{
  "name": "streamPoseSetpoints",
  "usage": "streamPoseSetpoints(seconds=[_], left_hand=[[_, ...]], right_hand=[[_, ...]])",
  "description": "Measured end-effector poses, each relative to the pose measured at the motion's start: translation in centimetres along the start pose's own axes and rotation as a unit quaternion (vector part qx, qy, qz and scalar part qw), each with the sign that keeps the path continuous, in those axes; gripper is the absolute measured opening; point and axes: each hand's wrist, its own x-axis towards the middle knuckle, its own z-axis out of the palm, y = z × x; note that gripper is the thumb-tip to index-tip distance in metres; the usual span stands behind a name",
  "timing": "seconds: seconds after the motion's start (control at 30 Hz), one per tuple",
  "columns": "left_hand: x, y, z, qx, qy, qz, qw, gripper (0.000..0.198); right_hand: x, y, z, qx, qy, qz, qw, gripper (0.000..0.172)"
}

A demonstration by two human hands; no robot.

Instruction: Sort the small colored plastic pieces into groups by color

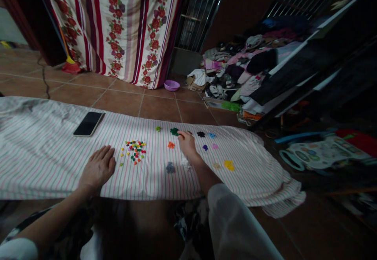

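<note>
My left hand (99, 166) lies flat on the striped cloth (53, 162), fingers stretched out, left of a mixed pile of small coloured pieces (137, 148). My right hand (187, 144) has its fingertips pinched together at the right edge of a dark green pile (174, 131); whatever is between them is too small to make out. Around it lie single-colour piles: light green (158, 129), orange (171, 145), grey (170, 167), white (186, 164), black (201, 134), blue (212, 135), purple (205, 147), pink (215, 146), beige (216, 166) and yellow (229, 165). A dark pile behind my right hand is partly hidden.
A phone (88, 124) rests on the cloth at the left. Beyond the table are a floral curtain (126, 28), a purple basin (171, 85), a red broom (71, 67) and a heap of clothes (235, 67). A patterned plastic seat or tray (312, 154) stands at the right.
</note>
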Motion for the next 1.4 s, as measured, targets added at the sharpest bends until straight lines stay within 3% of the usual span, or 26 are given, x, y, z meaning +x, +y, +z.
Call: streamPoseSetpoints(seconds=[0.17, 0.43, 0.83, 1.13, 1.4], left_hand=[[0.0, 0.1, 0.0, -0.021, -0.009, -0.015, 1.0, 0.045], [0.1, 0.1, 0.0, -0.01, 0.003, -0.002, 1.0, 0.043], [0.2, 0.3, -0.1, -0.008, -0.008, -0.021, 1.0, 0.043], [0.2, 0.5, -0.3, -0.006, -0.018, -0.028, 0.999, 0.043], [0.1, 0.4, -0.1, -0.021, -0.02, -0.036, 0.999, 0.044]], right_hand=[[1.9, 1.3, 0.7, -0.037, -0.001, 0.01, 0.999, 0.031], [3.7, 1.3, 1.8, -0.079, -0.026, 0.042, 0.996, 0.035], [3.9, 1.6, 1.5, -0.073, -0.053, 0.033, 0.995, 0.033], [3.8, -0.4, 1.2, -0.065, -0.053, 0.0, 0.996, 0.029], [2.2, -4.1, 3.0, -0.013, -0.084, -0.075, 0.994, 0.03]])
